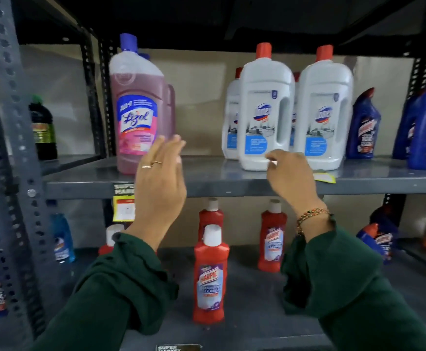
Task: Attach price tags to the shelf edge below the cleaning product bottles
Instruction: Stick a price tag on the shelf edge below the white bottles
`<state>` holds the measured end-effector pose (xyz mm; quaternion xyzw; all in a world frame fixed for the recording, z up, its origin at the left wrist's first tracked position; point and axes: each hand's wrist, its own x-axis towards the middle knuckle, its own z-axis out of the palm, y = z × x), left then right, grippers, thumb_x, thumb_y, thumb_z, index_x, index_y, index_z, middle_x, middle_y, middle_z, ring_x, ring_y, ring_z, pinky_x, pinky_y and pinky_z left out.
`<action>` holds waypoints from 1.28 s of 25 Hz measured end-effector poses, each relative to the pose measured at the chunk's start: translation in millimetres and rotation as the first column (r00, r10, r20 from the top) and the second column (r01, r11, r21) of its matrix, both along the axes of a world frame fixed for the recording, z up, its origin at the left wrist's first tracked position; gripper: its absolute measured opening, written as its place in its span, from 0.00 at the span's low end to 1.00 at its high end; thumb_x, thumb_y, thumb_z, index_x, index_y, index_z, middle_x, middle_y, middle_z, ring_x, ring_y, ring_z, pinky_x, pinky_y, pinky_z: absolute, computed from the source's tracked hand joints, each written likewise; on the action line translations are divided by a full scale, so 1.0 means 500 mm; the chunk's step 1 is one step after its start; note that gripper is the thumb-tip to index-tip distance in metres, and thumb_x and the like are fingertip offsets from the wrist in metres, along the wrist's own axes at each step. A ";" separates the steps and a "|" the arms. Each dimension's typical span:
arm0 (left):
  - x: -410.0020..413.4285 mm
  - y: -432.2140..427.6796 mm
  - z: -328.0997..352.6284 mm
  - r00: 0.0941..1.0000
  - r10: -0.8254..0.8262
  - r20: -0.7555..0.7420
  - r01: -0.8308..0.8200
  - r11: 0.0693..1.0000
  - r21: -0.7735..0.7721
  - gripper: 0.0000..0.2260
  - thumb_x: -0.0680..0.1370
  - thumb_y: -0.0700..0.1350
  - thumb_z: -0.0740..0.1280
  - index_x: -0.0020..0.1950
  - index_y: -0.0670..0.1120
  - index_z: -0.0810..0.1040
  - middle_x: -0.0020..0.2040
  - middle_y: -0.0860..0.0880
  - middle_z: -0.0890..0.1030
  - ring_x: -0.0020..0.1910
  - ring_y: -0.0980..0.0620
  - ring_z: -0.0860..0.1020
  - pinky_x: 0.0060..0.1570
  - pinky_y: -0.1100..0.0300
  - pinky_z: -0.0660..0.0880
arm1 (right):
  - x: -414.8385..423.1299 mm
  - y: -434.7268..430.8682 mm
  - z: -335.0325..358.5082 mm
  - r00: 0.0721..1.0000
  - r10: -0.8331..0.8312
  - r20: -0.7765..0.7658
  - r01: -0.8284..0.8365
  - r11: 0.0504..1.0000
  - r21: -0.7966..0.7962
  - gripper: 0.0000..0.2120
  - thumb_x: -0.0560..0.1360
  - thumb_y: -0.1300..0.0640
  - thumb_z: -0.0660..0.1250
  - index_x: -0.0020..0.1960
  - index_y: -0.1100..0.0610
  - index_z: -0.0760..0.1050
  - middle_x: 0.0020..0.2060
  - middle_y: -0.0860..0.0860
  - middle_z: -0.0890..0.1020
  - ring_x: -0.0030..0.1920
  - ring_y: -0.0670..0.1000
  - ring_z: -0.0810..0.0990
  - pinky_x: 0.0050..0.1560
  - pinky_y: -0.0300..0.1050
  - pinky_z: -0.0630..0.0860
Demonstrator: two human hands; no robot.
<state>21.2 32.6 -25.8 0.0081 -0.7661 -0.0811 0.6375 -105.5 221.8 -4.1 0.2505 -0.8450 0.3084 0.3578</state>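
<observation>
My left hand point(160, 183) is raised flat in front of the shelf edge point(232, 188), fingers straight and close together, touching nothing that I can see; two rings sit on it. My right hand point(291, 177) hovers over the shelf lip with thumb and forefinger pinched on a tiny pale scrap, too small to identify.

One price tag point(123, 202) already hangs from the shelf edge just left of my left hand, black on top with "SUPER MARKET" partly readable, yellow and red below. A yellow tag point(325, 177) lies on the shelf top just right of my right hand, under the white bottles.

On this shelf, the pink bottle point(141, 110) at left holds pink liquid, has a blue cap and reads "Lizol". The white bottles point(265, 110) with red caps are opaque; their logo is blurred. To the far right stand blue bottles point(362, 127) with angled necks, their labels unreadable. At far left is a dark bottle point(43, 130) with a green cap.

On the shelf below, the near red bottle point(210, 277) with a white cap reads "HARPIC" and "CLEANER". Another black tag point(177, 347) at the bottom edge reads "SUPER".
</observation>
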 end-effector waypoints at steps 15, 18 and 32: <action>-0.189 0.277 -0.023 0.937 -0.005 0.349 -0.014 0.999 0.050 0.20 0.79 0.56 0.50 0.62 0.46 0.71 0.51 0.41 0.82 0.49 0.40 0.78 0.48 0.48 0.70 | -0.078 0.207 0.012 0.925 0.372 0.081 -0.341 0.904 -0.258 0.08 0.71 0.65 0.66 0.49 0.58 0.72 0.43 0.53 0.79 0.47 0.51 0.75 0.42 0.32 0.68; -0.194 0.313 -0.004 0.940 -0.143 0.311 0.143 0.990 0.023 0.16 0.79 0.50 0.59 0.65 0.46 0.70 0.64 0.41 0.75 0.62 0.41 0.71 0.59 0.44 0.71 | -0.066 0.232 0.005 0.858 0.500 0.118 -0.468 0.855 -0.222 0.08 0.71 0.64 0.69 0.48 0.56 0.77 0.41 0.48 0.79 0.43 0.45 0.77 0.42 0.24 0.69; -0.204 0.343 -0.034 0.899 -0.126 0.420 0.076 0.988 0.134 0.06 0.71 0.47 0.71 0.37 0.45 0.82 0.54 0.48 0.82 0.56 0.49 0.74 0.56 0.59 0.64 | -0.079 0.248 -0.081 0.931 0.349 -0.106 -0.346 0.937 0.046 0.06 0.70 0.61 0.69 0.38 0.64 0.79 0.49 0.57 0.74 0.45 0.52 0.75 0.44 0.45 0.75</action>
